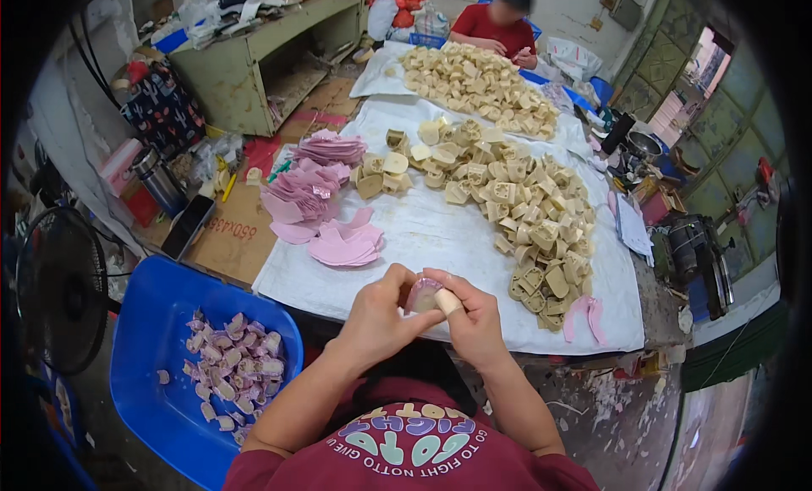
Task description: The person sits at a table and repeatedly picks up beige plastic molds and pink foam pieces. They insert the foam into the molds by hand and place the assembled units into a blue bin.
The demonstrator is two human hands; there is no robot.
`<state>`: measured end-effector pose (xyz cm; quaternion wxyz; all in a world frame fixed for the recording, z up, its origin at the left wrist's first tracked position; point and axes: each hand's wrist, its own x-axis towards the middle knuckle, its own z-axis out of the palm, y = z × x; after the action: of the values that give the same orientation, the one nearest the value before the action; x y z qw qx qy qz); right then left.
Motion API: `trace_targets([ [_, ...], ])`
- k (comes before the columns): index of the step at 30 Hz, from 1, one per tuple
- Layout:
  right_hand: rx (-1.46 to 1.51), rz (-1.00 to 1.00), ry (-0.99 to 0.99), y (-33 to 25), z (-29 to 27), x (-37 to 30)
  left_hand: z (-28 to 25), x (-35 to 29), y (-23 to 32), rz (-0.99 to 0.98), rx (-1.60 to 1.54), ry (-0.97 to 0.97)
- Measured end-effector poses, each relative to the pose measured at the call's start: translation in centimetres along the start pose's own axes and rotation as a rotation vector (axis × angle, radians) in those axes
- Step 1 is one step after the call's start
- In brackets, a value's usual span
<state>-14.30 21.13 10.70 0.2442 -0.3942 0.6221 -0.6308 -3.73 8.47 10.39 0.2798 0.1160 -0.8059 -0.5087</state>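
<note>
1. Pink-wrapped piece (423, 295): pinched between both hands, over the near edge of the white cloth (406, 229). Glossy pink along the rim, paler on the face; exact fit of the wrap too small to tell.
2. Left hand (385, 309): mostly closed, fingers curled, thumb and forefinger nipping the piece from its left.
3. Right hand (474, 318): nearly closed, fingers bent, with a pale cover (448, 301) on the thumb, pressing at the piece from its right.
4. Main risk between the hands: creasing or skewing of the pink layer, likely from uneven thumb pressure. Also a slip from so small a pinch, perhaps through smooth contact at the covered thumb, ending on the floor (584, 406) below.
5. Ahead and left of the left hand: pink sheets (347, 244) in fanned stacks. Apt to shift or come up two at once if picked hastily.
6. Ahead and right of the right hand: cream pieces (541, 212) in a loose heap. Liable to slide if pulled from low down.
7. Right of the right hand: two pink strips (573, 318) near the cloth's edge. Easily brushed off by a careless forearm.
8. Left of and below the left hand: blue tub (148, 389) with loose pink-and-cream pieces (237, 356). Possible scuffing from a hard drop.
</note>
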Motion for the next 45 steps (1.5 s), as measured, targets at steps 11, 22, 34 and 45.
trace_targets([
  [11,0.32,0.112,-0.035,-2.4,3.1,-3.0,-0.8,-4.9,2.9,0.265,-0.019,0.305],
  [22,0.377,0.189,-0.252,-1.8,7.5,-4.7,-1.7,-7.1,3.4,-0.015,-0.766,0.291],
  [34,0.031,0.233,-0.376,3.2,6.6,-4.3,-8.0,-8.8,-4.3,-0.193,-0.797,0.75],
  [45,-0.423,-0.232,0.143,5.9,-0.4,-3.5,-16.0,-30.0,-23.9,-0.795,0.639,0.392],
])
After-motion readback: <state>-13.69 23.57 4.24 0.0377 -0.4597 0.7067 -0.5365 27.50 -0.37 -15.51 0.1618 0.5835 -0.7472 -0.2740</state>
